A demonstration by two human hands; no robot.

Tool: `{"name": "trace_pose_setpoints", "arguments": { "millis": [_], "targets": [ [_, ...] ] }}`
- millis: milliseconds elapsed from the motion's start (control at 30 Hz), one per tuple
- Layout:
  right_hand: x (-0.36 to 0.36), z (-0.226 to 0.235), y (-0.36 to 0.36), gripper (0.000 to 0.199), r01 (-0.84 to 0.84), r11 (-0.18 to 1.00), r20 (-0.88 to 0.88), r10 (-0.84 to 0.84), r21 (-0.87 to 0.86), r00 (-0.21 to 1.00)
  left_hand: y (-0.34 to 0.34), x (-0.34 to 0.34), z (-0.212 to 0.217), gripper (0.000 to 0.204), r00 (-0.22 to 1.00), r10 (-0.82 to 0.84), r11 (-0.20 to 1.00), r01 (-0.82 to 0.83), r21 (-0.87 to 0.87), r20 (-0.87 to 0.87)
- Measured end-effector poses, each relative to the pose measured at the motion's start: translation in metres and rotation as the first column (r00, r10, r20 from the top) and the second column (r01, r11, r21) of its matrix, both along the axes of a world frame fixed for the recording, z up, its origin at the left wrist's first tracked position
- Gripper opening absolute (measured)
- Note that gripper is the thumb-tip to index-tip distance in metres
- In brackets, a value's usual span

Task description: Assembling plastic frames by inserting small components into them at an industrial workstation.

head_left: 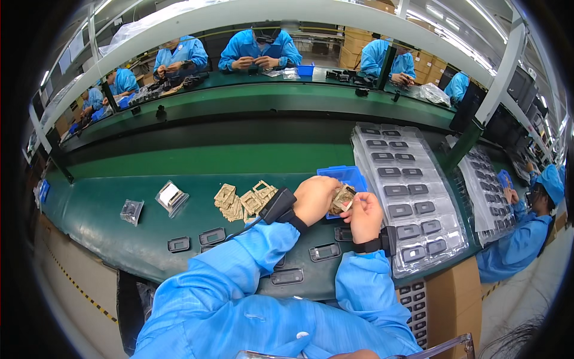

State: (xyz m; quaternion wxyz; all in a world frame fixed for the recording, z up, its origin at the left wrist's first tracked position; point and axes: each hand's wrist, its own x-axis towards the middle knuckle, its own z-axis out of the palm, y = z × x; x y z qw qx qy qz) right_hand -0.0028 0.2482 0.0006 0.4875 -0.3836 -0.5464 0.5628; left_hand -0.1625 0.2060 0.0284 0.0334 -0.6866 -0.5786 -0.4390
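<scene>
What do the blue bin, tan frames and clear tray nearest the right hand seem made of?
Blue bin: likely plastic; smooth, evenly coloured. Tan frames: matte, flat, thin; card or plastic, unclear. Clear tray: probably glossy plastic; translucent, with glare.

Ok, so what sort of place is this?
Likely a small-parts assembly workshop: blue-smocked co-workers line green workbenches, and clear plastic trays hold rows of matching black casings.

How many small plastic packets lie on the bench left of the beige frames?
2 visible: a packet with dark contents farthest left, and a packet with a white piece between it and the beige frames. Others could be hidden underneath them.
</scene>
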Motion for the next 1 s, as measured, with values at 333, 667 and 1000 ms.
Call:
{"name": "trace_pose_setpoints", "arguments": {
  "millis": [333, 667, 1000],
  "targets": [
    [0.003, -0.004, 0.001, 0.01, -0.107, 0.993, -0.033, 0.109, 0.059, 0.994, -0.011, -0.003, 0.001, 0.009, 0.991, -0.087, 0.994, 0.079, -0.082, -0.104],
    [-0.003, -0.007, -0.003, 0.003, -0.119, 0.978, -0.093, 0.136, 0.169, 0.986, -0.015, -0.004, 0.002, 0.012, 0.991, -0.109, 0.994, 0.105, -0.042, -0.079],
    [-0.005, -0.004, -0.01, 0.021, -0.352, 0.925, -0.25, 0.377, 0.139, 0.892, -0.022, 0.007, 0.011, 0.015, 0.975, -0.161, 0.987, 0.162, 0.006, 0.155]
  ]
}}
